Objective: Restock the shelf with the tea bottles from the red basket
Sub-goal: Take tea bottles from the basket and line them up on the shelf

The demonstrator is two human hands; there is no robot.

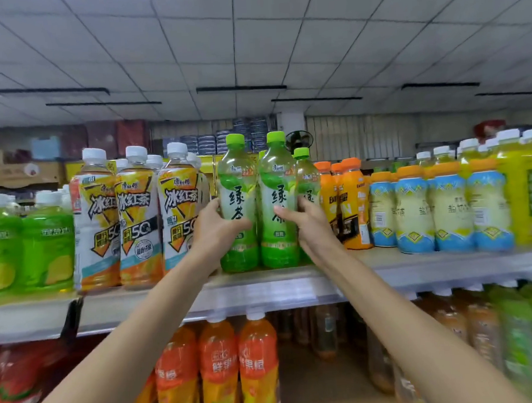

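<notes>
arms both reach up | left hand [217, 231] wraps the left tea bottle [237, 199], right hand [309, 225] grips the next tea bottle [277, 185] – both upright at the shelf [416, 270] front | third bottle [307, 177] half hidden, fingertips too

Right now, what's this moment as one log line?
left hand: grips left green bottle | right hand: grips middle green bottle | both upright at shelf front
</notes>
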